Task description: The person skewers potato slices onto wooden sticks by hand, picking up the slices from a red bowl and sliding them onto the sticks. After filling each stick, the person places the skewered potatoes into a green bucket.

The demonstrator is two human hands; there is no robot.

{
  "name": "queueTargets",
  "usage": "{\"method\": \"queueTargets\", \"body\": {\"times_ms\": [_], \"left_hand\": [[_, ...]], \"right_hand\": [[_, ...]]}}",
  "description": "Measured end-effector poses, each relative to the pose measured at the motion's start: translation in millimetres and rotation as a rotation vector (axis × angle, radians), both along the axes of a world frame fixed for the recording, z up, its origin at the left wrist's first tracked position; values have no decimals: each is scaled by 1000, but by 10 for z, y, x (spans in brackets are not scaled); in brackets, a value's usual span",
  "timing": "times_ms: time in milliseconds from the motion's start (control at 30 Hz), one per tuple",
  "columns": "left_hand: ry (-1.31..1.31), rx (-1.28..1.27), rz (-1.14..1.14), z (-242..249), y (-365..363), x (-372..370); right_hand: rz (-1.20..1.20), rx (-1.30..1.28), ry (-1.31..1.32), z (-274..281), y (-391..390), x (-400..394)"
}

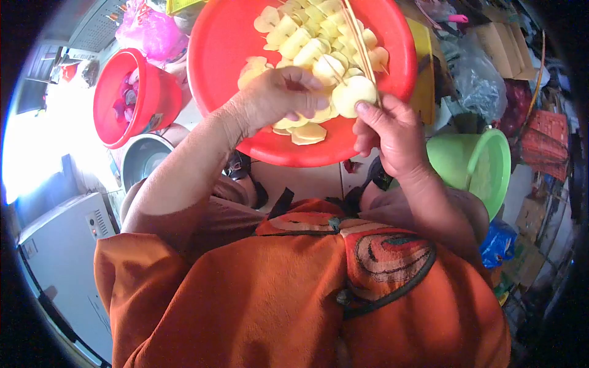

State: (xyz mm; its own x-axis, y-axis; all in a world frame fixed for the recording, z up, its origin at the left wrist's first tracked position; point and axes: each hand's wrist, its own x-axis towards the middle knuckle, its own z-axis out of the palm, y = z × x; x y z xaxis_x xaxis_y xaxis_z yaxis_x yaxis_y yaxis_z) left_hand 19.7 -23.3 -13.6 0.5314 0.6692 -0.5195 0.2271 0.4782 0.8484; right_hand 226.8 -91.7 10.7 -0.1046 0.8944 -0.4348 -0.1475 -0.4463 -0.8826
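Observation:
A large red basin (215, 55) holds many pale yellow slices, some threaded in rows on thin sticks. Between my right thumb and fingers is a round pale slice (354, 96), with thin sticks (359, 37) running up from it. My right hand (396, 132) is closed on this slice at the basin's near right edge. To its left, my left hand (279, 98) hovers over the basin with its fingers curled but apart, and nothing shows in it. Below it, loose slices (307, 132) lie in the basin.
At the left stand a red bucket (153, 92) with purple-red pieces and a grey metal basin (144, 159). A light green bucket (494, 165) is at the right, near a blue bag (498, 244). A pink plastic bag (147, 30) lies at the upper left, a cardboard box (503, 49) at the upper right.

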Motion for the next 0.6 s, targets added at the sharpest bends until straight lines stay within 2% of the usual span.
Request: {"method": "queueTargets", "body": {"times_ms": [33, 100, 167, 300, 367, 500, 567, 600], "left_hand": [[160, 198, -172, -71, 8, -12], [155, 249, -412, -177, -71, 0], [482, 481, -588, -233, -171, 52], [668, 659, -695, -182, -214, 123], [726, 723, -869, -33, -223, 159], [792, 821, -762, -210, -137, 57], [620, 708, -368, -296, 19, -63], [567, 575, -314, -285, 102, -116]], "right_hand": [[-58, -24, 4, 3, 9, 10], [-78, -34, 5, 9, 8, 18], [-62, -48, -25, 15, -5, 9], [-42, -43, -48, 6, -15, 0], [-49, -35, -30, 3, -10, 9], [-61, -16, -30, 7, -11, 7], [-51, 3, -43, 5, -18, 9], [-51, 3, -44, 1, -20, 10]]}}
